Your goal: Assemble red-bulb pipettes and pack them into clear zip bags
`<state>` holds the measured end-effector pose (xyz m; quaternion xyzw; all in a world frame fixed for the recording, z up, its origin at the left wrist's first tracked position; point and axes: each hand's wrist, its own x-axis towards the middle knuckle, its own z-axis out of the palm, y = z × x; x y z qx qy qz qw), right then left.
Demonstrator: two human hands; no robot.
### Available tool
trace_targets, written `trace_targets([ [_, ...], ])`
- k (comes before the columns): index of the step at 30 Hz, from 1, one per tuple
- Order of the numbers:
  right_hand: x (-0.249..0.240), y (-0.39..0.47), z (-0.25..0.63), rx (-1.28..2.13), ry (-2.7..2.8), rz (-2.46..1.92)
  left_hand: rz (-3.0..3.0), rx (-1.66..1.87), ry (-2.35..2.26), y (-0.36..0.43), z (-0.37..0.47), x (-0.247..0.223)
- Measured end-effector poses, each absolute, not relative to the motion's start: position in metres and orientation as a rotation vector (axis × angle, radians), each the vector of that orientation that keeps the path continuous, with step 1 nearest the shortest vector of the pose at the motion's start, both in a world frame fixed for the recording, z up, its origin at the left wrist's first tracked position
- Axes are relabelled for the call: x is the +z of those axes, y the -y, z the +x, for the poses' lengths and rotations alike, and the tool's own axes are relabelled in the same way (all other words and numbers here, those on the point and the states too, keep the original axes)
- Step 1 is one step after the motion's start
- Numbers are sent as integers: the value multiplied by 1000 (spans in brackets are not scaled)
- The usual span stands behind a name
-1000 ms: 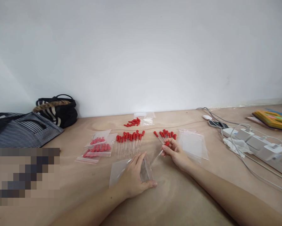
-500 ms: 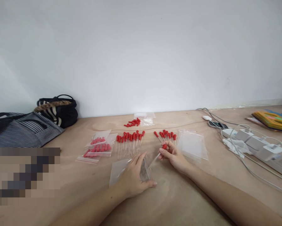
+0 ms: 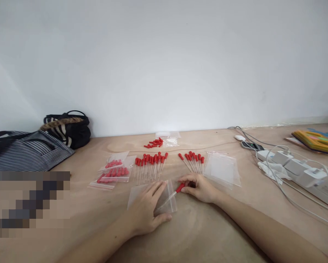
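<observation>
My left hand [image 3: 149, 208] lies flat with its fingers spread over a clear zip bag [image 3: 171, 207], pressing it to the table. Between the fingers of my right hand [image 3: 200, 188] is the red bulb of a glass dropper [image 3: 178, 189]. The dropper's thin stem points left and down, reaching through the bag's mouth. Behind my right hand lies a small fanned group of red-bulbed droppers [image 3: 196, 160]. A larger row of droppers [image 3: 151, 166] rests behind my left hand.
Flat clear bags [image 3: 222, 170] lie to the right. Bags with red-bulbed droppers [image 3: 114, 174] sit at left. Loose red bulbs [image 3: 154, 143] and clear glass tubes [image 3: 171, 141] are near the wall. A power strip [image 3: 314, 179] with cables stands right; a striped bag [image 3: 32, 151] lies left.
My right hand has moved left and toward me, taking the dropper's stem into the bag. My left hand has shifted slightly left and flattened on the bag.
</observation>
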<state>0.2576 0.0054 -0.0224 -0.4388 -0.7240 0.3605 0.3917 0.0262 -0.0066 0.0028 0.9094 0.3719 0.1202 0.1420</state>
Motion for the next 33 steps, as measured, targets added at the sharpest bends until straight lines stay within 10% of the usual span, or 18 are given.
trace_targets([
  [15,-28,-8,244,965,1792,-1065,2517,351,-1085,1,47,-3],
  [33,0,-96,230,-124,1948,-2076,2577,513,-1068,-6,38,-15],
])
